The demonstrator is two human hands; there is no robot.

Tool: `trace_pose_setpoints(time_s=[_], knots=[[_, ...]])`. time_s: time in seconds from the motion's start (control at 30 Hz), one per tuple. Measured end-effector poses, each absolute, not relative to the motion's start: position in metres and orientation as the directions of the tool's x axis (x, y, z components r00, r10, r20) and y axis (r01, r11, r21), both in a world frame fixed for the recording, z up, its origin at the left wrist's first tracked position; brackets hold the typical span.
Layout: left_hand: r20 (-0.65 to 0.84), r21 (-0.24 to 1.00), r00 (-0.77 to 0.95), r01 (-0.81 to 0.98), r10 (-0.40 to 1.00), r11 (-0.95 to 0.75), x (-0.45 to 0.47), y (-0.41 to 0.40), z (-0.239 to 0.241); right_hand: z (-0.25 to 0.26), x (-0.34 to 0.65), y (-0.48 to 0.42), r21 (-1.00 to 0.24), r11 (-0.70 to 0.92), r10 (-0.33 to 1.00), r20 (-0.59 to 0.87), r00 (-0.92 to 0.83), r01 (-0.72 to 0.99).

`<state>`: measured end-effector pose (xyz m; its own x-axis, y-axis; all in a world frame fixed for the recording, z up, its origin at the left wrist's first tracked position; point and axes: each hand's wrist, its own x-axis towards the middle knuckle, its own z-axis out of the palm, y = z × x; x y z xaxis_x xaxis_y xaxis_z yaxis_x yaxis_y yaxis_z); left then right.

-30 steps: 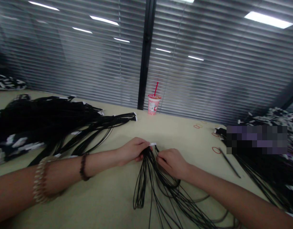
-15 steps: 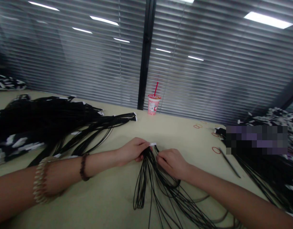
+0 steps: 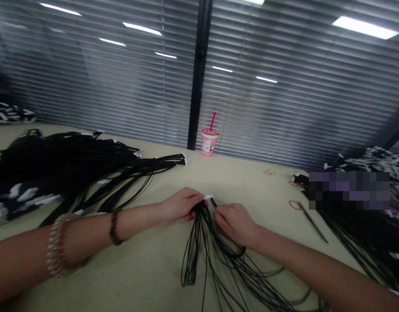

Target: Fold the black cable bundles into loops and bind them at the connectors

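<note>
A white connector sits at the top of a bundle of thin black wires, which hangs in loops and spreads toward the lower right of the table. My left hand is closed around the top of the bundle, thumb against the connector's left end. Just to the right, my right hand has its fingers pinched on a short black strand that comes down from the connector's right end. Its fingertips partly cover that strand.
Piles of black wire harnesses with white connectors lie at left, more at right. A pink drink cup with a red straw stands at the back by the blinds. Red rubber bands and a thin dark tool lie right.
Almost nothing differs. My right fingers have shifted very slightly, and a little more of the strand below the connector shows.
</note>
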<state>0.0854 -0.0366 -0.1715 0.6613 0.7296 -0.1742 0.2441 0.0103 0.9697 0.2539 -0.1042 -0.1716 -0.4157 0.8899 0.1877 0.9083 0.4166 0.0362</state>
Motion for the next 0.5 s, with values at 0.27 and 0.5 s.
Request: trace_pose_setpoints(time_s=[0.27, 0.5], knots=[[-0.173, 0.961, 0.68, 0.276, 0.712, -0.029, 0.085, -0.038, -0.169, -0.169, 0.246, -0.104, 0.123, 0.31, 0.936, 0.135, -0.326, 0.943], [-0.166, 0.96, 0.683, 0.278, 0.712, -0.043, 0.086, -0.039, -0.169, -0.168, 0.242, -0.104, 0.182, 0.322, 0.93, 0.123, -0.347, 0.929]])
